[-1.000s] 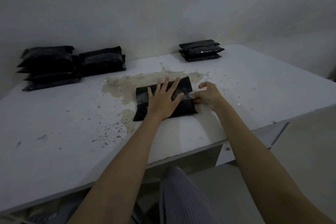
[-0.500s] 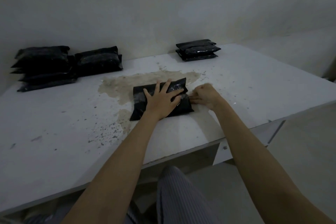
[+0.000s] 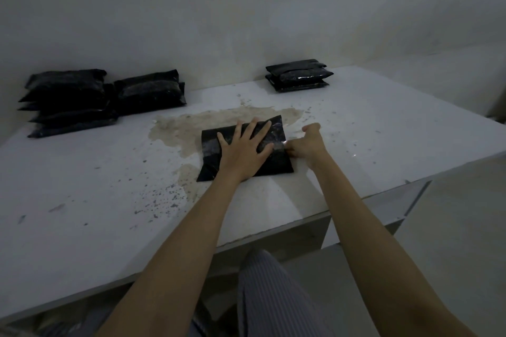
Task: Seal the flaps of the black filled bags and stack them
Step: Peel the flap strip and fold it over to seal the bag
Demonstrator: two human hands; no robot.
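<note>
A black filled bag (image 3: 210, 154) lies flat in the middle of the white table (image 3: 383, 128). My left hand (image 3: 243, 152) presses on its top with fingers spread. At the bag's right edge my right hand (image 3: 309, 145) pinches the flap or a clear strip there, fingers curled; what it pinches is hard to make out. A small stack of black bags (image 3: 298, 75) stands at the back right by the wall. A bigger pile of black bags (image 3: 68, 101) sits at the back left, with another pair (image 3: 152, 93) beside it.
A brownish stain (image 3: 189, 128) spreads over the table behind the bag, and dark specks (image 3: 161, 197) are scattered on the near left. The table's front edge (image 3: 273, 232) runs close to my body, and a striped trouser leg (image 3: 273, 295) shows below it.
My right hand's thumb has lifted slightly while its fingers stay at the bag's right edge. My left hand stays pressed on the bag. The view shifted a little.
</note>
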